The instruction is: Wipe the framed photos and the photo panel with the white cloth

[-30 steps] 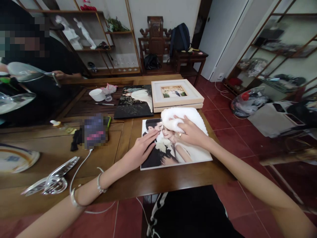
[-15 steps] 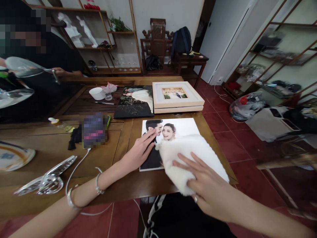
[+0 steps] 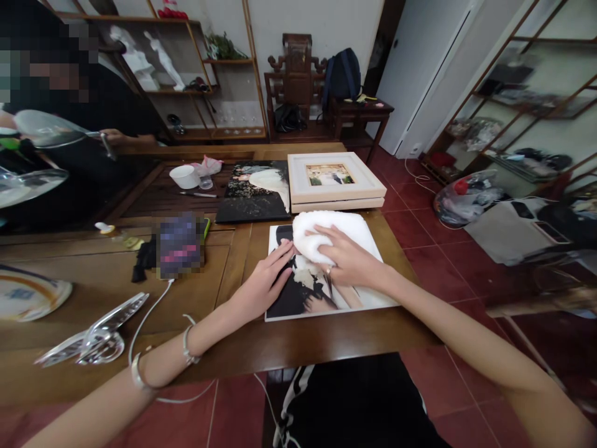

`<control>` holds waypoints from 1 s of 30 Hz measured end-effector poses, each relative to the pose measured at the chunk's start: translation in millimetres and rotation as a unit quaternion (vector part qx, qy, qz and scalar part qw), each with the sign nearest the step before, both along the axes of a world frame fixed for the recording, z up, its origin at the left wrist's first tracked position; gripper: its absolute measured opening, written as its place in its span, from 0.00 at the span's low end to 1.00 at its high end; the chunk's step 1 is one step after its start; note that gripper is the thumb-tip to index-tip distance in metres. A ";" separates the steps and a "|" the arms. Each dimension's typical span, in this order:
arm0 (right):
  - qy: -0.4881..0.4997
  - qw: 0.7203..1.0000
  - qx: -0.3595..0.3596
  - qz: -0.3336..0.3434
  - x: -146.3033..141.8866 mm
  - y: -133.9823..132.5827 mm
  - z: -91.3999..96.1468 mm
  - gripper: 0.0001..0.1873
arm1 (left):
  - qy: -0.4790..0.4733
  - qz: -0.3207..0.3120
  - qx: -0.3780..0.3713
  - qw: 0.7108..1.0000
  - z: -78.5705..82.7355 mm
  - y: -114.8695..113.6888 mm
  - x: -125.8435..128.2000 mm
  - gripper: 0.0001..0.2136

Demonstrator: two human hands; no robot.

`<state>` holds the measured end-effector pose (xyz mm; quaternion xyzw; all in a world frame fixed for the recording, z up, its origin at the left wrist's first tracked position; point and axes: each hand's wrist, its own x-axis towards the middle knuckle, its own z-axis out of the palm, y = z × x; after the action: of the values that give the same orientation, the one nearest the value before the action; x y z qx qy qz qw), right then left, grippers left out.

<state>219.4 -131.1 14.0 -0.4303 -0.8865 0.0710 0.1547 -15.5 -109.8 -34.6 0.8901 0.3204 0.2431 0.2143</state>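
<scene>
A photo panel (image 3: 284, 298) with a printed couple lies flat near the table's front edge. My left hand (image 3: 265, 280) rests on its left side, fingers stretched out and holding nothing. A fluffy white cloth (image 3: 305, 239) is bunched on the upper part of the panel, covering the printed faces. My right hand (image 3: 342, 252) presses on that cloth with fingers curled into it. Two bracelets circle my left wrist, and a ring shows on my right hand.
Behind the panel lie a dark photo panel (image 3: 254, 193) and stacked white picture frames (image 3: 336, 180). To the left are a phone-like blurred item (image 3: 180, 246) with a white cable, a shiny silver ornament (image 3: 100, 336) and a white bowl (image 3: 184, 177). A person (image 3: 93, 93) sits across the table.
My right hand has moved the white cloth up and left, from the panel's lower right to its upper middle. The lower part of the print now shows. My left hand stays put.
</scene>
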 end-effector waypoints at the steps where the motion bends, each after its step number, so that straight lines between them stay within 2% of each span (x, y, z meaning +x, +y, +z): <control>1: 0.001 1.000 0.005 0.004 0.0 7.5 -0.7 0.08 | 0.001 -0.001 0.001 1.000 0.4 0.1 0.0 0.21; 4: -0.004 1.000 0.015 0.010 -0.3 16.4 -3.0 0.09 | -0.001 0.000 0.003 1.000 0.3 0.4 -0.3 0.21; 7: -0.032 0.999 0.014 0.018 -1.5 2.9 -3.3 0.09 | -0.003 0.002 0.007 1.000 -1.2 0.9 -0.5 0.20; 15: -0.062 0.994 -0.081 0.041 -7.2 -94.8 11.1 0.08 | -0.002 -0.003 -0.004 1.000 -3.2 1.0 -0.6 0.21; 19: -0.029 0.989 -0.123 0.079 1.4 -119.9 20.7 0.07 | 0.007 -0.003 -0.002 1.000 -2.3 0.5 -0.7 0.22; 23: 0.012 0.990 -0.122 0.066 20.9 -105.4 23.7 0.07 | 0.013 -0.003 0.000 1.000 -1.7 0.0 -0.5 0.22; 27: 0.011 0.998 -0.064 -0.016 40.0 -64.9 15.3 0.07 | 0.012 -0.004 0.011 1.000 -2.7 0.3 -0.5 0.21; 30: 0.005 0.997 -0.033 -0.075 44.1 -30.3 7.5 0.09 | 0.013 -0.006 0.019 1.000 -3.1 0.8 -0.7 0.22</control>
<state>263.6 -161.4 21.5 -0.4998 -0.8483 0.0910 0.1494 -16.2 -109.1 -37.7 0.8991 0.3131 0.2361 0.1943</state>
